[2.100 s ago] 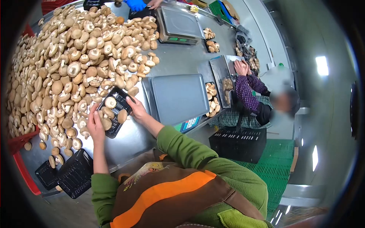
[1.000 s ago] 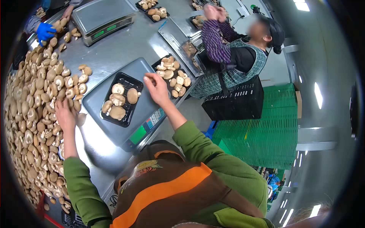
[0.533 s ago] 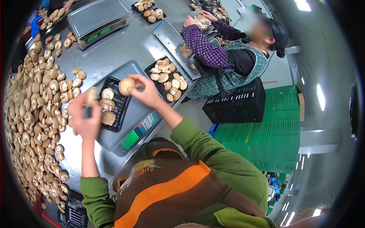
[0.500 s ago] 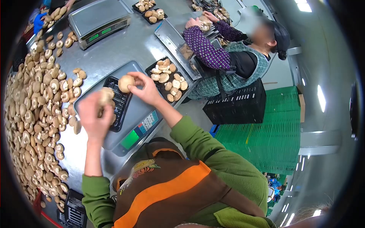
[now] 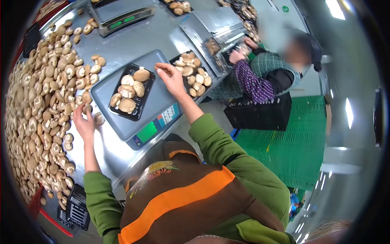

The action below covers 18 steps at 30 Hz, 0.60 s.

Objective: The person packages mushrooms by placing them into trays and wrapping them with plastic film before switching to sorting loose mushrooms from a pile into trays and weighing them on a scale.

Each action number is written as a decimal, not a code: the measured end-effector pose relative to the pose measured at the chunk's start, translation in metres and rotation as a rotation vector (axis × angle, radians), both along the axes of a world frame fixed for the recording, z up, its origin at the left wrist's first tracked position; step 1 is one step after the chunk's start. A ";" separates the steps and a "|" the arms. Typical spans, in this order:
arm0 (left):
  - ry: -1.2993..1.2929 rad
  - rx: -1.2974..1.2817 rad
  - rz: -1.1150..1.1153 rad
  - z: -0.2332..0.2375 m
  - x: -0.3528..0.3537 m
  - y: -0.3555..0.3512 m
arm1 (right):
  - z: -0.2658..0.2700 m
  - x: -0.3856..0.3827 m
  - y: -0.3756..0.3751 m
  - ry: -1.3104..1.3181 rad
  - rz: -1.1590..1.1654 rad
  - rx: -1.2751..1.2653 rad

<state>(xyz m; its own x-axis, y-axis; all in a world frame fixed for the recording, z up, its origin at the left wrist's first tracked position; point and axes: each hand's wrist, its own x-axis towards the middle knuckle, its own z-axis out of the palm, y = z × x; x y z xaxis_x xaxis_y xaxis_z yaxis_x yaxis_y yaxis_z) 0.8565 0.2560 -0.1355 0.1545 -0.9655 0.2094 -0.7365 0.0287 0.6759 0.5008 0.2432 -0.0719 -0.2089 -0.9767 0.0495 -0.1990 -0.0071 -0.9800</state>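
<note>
A black tray [image 5: 134, 114] holding several brown-capped mushrooms [image 5: 126, 90] lies on the grey pan [image 5: 153, 61] of a weighing scale, whose display [image 5: 147, 132] glows green. My right hand [image 5: 172, 80] hovers over the pan's right side, just beyond the tray, its fingers loosely apart and holding nothing. At the edge of the big mushroom pile [image 5: 44, 105], left of the scale, my left hand [image 5: 84, 124] has its thumb and fingers curled round a mushroom [image 5: 86, 108]. That mushroom is partly hidden by the fingers.
Two filled mushroom trays [image 5: 199, 83] stand right of my scale. Beyond them a co-worker [image 5: 264, 73] handles a tray at a wrapping machine [image 5: 203, 40]. Another scale [image 5: 122, 18] is at the back. Black trays [image 5: 77, 207] are stacked lower left; green crates [image 5: 284, 142] stand right.
The mushrooms both hands held now lie in the tray, which is fuller. My left hand has moved left to the pile; my right hand has drawn back slightly right, without its mushroom.
</note>
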 end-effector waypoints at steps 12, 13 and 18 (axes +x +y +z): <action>0.274 0.161 0.102 -0.082 0.032 -0.012 | 0.023 -0.028 0.098 -0.019 -0.260 0.077; 0.391 0.164 0.198 -0.073 0.033 -0.009 | 0.022 -0.031 0.107 -0.027 -0.270 0.063; 0.454 -0.126 0.147 0.054 -0.020 0.015 | 0.010 -0.034 0.141 -0.013 -0.352 0.081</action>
